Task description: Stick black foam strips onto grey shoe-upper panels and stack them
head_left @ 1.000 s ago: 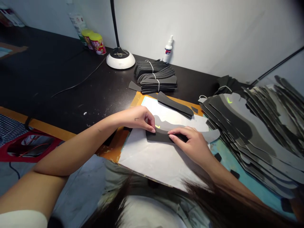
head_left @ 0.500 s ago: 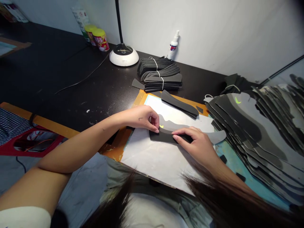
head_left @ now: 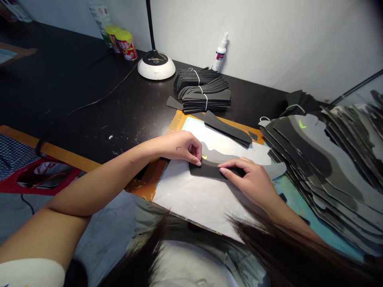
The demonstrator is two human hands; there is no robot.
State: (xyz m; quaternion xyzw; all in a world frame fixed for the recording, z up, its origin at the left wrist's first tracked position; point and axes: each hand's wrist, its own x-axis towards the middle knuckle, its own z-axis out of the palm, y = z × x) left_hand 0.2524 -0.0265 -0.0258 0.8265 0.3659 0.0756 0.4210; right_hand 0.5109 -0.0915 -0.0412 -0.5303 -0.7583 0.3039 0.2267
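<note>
A grey layered panel (head_left: 221, 155) with a small yellow-green mark lies on the white sheet (head_left: 191, 199), and a black strip (head_left: 206, 172) runs along its near edge. My left hand (head_left: 187, 148) pinches the strip near its left end, fingertips beside the mark. Thumb and forefinger of my right hand (head_left: 249, 173) close on the same strip further right, where it meets the grey panel. My fingers cover part of the seam. Beyond the panel rests a small stack of loose black strips (head_left: 227, 129).
Banded bundles of black strips (head_left: 206, 99) sit behind the board. A tall pile of grey panels (head_left: 314, 159) stands at the right. Further back are a lamp base (head_left: 156, 65), a spray bottle (head_left: 220, 54) and yellow-lidded cans (head_left: 126, 44).
The view has shifted slightly. Both hands keep nearly the same pinch on the black strip, with little visible movement.
</note>
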